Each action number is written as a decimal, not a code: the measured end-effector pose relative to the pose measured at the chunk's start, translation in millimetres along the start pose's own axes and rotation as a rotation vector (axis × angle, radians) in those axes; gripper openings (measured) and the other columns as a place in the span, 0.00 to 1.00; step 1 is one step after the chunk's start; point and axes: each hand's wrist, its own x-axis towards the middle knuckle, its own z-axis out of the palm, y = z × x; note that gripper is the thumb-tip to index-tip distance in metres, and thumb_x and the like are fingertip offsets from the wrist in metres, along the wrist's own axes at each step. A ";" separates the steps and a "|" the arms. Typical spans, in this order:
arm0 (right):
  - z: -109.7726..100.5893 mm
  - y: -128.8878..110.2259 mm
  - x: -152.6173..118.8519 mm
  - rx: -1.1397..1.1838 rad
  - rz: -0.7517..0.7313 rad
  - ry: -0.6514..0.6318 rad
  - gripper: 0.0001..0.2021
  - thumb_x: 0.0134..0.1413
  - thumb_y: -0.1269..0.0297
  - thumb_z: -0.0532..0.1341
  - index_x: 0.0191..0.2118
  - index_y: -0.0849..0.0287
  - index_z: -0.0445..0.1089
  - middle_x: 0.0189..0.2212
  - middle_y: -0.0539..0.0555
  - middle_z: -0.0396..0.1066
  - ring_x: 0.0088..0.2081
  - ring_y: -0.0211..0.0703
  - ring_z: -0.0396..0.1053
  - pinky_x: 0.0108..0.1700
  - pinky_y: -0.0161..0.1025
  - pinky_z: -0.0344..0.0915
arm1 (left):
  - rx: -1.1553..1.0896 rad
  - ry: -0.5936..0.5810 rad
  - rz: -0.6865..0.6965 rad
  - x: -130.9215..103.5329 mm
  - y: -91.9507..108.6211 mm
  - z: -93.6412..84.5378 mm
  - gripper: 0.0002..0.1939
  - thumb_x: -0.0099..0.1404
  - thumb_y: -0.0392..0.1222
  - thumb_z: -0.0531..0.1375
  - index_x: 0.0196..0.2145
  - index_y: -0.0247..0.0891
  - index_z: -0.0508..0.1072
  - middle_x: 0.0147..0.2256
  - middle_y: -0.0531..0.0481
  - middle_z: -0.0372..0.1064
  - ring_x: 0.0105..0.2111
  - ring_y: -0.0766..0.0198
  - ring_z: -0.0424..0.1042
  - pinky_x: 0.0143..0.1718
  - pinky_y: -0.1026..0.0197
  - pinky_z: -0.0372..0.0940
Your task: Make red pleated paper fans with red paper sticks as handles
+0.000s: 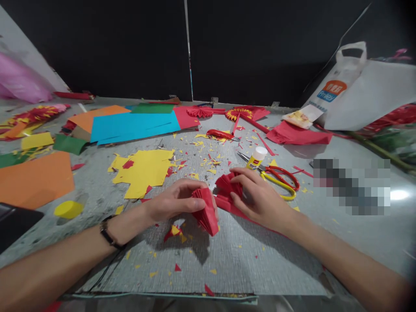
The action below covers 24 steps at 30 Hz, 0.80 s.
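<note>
Between the thumb and fingers of my left hand (pixel 178 201) is a pleated stack of red paper (pixel 206 212), tilted above the table. My right hand (pixel 260 195) has its fingers closed around another pleated red paper piece (pixel 227 185), just to the right of the first. Under the right hand a red paper strip (pixel 232 208) runs along the table. Right behind that hand a glue stick (pixel 256 158) with a white cap leans over scissors (pixel 282 180) with red and yellow handles.
Paper scraps litter the grey table (pixel 227 260). Yellow paper (pixel 149 169) lies to the left, blue sheets (pixel 136 125) farther back. A red-handled cutter (pixel 221 134) and finished red paper fans (pixel 199 111) lie near the dark back wall. A white bag (pixel 347 86) stands at right.
</note>
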 end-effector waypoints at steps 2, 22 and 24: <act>0.1 0.2 -0.1 -0.023 -0.014 0.102 0.09 0.70 0.66 0.59 0.53 0.57 0.66 0.64 0.69 0.66 0.65 0.60 0.68 0.64 0.60 0.69 | -0.005 0.023 -0.009 0.2 -1.2 -0.2 0.22 0.64 0.58 0.72 0.39 0.33 0.82 0.36 0.41 0.80 0.34 0.59 0.78 0.36 0.61 0.73; 7.1 -14.6 -2.0 0.443 0.144 0.187 0.21 0.60 0.62 0.72 0.56 0.49 0.67 0.58 0.59 0.68 0.61 0.53 0.70 0.57 0.53 0.75 | 0.091 0.228 0.001 8.9 -2.6 9.3 0.15 0.65 0.48 0.73 0.36 0.35 0.76 0.30 0.51 0.78 0.28 0.67 0.76 0.31 0.66 0.72; 6.5 -15.6 -2.7 0.385 0.107 0.166 0.23 0.60 0.62 0.72 0.57 0.49 0.67 0.60 0.59 0.67 0.62 0.54 0.68 0.59 0.55 0.74 | 0.114 0.237 0.002 9.7 -2.3 9.7 0.14 0.66 0.48 0.72 0.37 0.35 0.76 0.31 0.51 0.78 0.27 0.68 0.76 0.30 0.67 0.71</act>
